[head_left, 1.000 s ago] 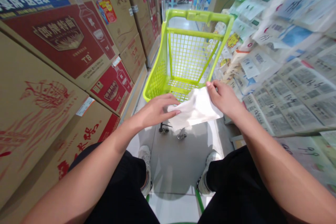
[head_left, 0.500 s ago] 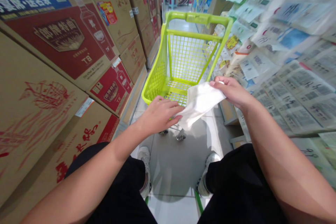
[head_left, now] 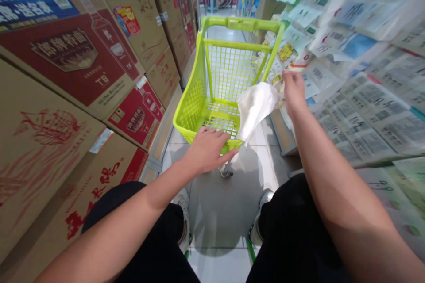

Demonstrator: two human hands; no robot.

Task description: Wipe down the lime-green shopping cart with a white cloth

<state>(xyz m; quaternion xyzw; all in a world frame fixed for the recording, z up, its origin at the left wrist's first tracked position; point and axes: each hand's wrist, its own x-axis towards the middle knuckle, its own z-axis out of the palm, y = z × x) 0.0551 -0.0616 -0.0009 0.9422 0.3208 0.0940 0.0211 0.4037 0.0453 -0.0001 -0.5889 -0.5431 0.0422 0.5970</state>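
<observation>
White cloth [head_left: 255,105] hangs beside the curled right hand [head_left: 295,89], grip unclear; left hand [head_left: 208,150] palm-down, thumb wide.

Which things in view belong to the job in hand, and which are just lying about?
Likely in the job:
white cloth or tissue, between left hand and right hand
green cart, behind the left hand

Just around:
cardboard boxes, left
wrapped packs, right
blue stool, far back

You wear loose, matte black trousers [head_left: 162,247] over both legs. Your footwear is a pair of pale, white-toned sneakers [head_left: 183,202] with dark patterned detail along the sole edge. Your left hand [head_left: 210,148], right hand [head_left: 294,93] and forearms [head_left: 159,190] are bare.
</observation>
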